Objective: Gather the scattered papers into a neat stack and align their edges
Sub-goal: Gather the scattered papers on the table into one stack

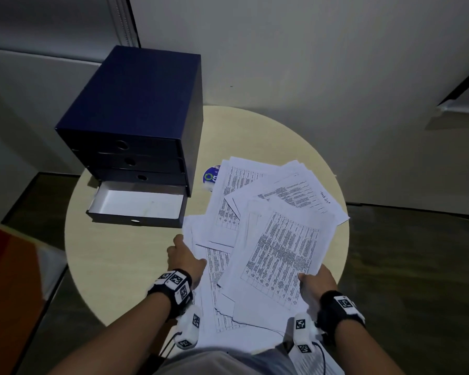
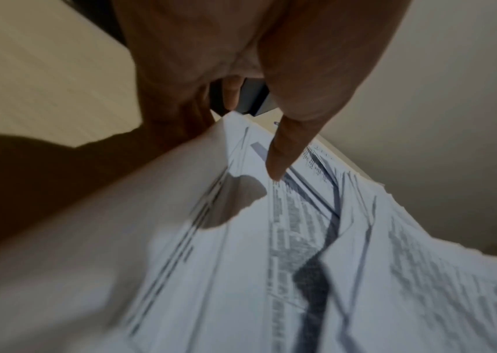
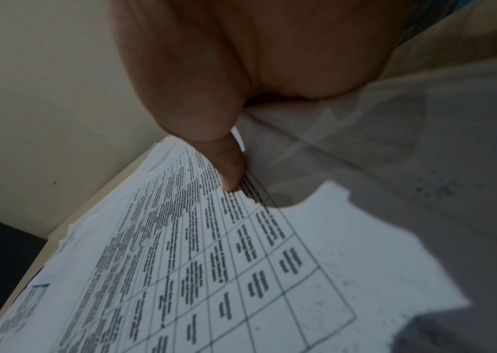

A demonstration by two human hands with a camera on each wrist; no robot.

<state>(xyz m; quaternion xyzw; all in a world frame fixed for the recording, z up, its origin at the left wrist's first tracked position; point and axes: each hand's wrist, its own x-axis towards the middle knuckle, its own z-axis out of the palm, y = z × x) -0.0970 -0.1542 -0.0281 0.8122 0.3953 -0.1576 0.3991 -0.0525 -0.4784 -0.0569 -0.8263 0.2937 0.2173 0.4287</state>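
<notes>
White printed papers [image 1: 268, 239] lie fanned; I pinch their opposite edges with my left hand [image 1: 186, 257] and right hand [image 1: 316, 284] to draw them together.

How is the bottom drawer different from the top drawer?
The bottom drawer is pulled out, showing its white inside; the top drawer is pushed in, showing only its dark blue front. Both sit in the same blue drawer box, and each front has a round hole.

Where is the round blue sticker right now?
In the head view, the blue sticker lies on the table, right of the drawer box, partly under the papers.
</notes>
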